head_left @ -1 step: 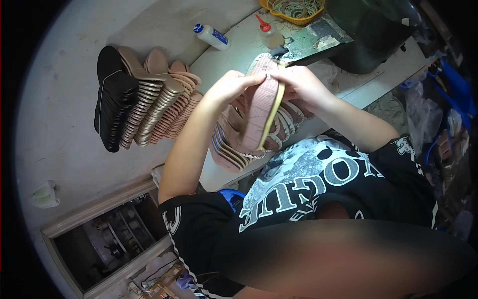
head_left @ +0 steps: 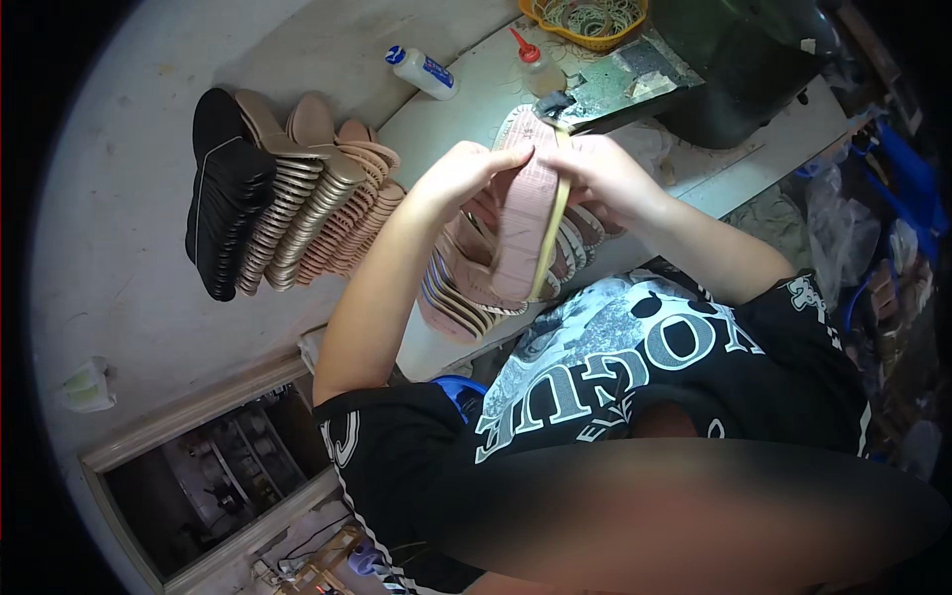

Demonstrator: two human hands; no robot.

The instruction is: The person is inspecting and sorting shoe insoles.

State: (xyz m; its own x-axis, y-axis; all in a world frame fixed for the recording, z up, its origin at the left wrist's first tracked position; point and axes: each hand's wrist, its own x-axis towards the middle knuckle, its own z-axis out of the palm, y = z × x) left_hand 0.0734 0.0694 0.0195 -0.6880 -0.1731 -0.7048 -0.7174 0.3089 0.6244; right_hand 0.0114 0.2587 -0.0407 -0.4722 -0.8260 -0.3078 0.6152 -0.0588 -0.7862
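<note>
A pink shoe sole [head_left: 528, 243] with a ribbed face and a yellow edge is held up in front of me by both hands. My left hand [head_left: 466, 174] grips its upper left side, with the thumb pressed on the ribbed face. On the opposite edge my right hand [head_left: 600, 174] pinches it, thumb close to the other thumb. The fingers behind the sole are partly hidden. Below lies a row of pink soles [head_left: 451, 315] with pale and yellowish edges, and more strapped, white-edged pieces [head_left: 585, 238] sit behind the held sole.
Stacked black soles [head_left: 220, 218] and beige to pink soles [head_left: 317, 208] stand at left. On the white table [head_left: 476, 74] are a white blue-capped bottle [head_left: 421, 72], a red-nozzled bottle [head_left: 540, 69], a yellow basket [head_left: 585, 42] of bands and a green machine [head_left: 635, 84]. Clear plastic bags [head_left: 843, 228] hang right.
The sole has turned in my hands: its lower end has swung right and more of the ribbed face shows. Both hands keep their hold in nearly the same place.
</note>
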